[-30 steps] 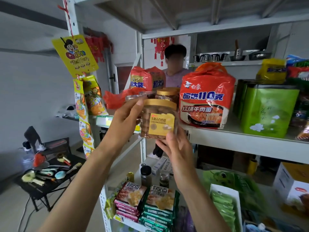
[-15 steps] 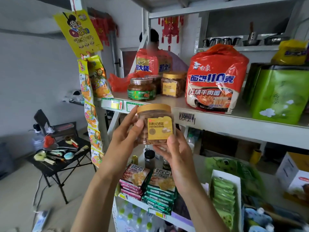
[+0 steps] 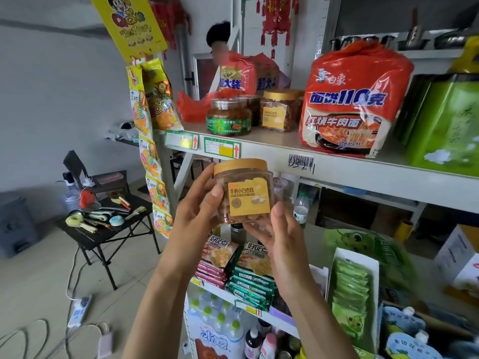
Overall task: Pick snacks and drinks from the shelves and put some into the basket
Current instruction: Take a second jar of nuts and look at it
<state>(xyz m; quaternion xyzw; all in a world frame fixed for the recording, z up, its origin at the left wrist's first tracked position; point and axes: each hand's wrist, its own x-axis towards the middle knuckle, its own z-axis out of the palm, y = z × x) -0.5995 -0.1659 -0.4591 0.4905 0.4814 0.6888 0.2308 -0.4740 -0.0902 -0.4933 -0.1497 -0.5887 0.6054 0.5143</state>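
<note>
The left hand [image 3: 193,213] grips the clear plastic jar [image 3: 243,191] from its left side, the thumb pressing on the front wall beside the label. The right hand [image 3: 277,238] holds the jar from below and from the right, with the thumb up along the label edge. The jar is upright, in the air in front of the shelf edge [image 3: 337,172] and below it. It has a gold lid and a yellow label with the words 手剥小白杏核.

On the shelf above stands a same kind of jar [image 3: 278,111] with a gold lid, and beside it a jar with a green label [image 3: 228,117]. To the right lies a red noodle pack [image 3: 350,99] reading 白象 面饼110克 红烧牛肉面, next to a green tin [image 3: 445,123]. Below the hands are biscuit packs [image 3: 233,265] marked 好吃点. A yellow strip of QQ snack bags [image 3: 147,151] hangs at the left post.
</note>
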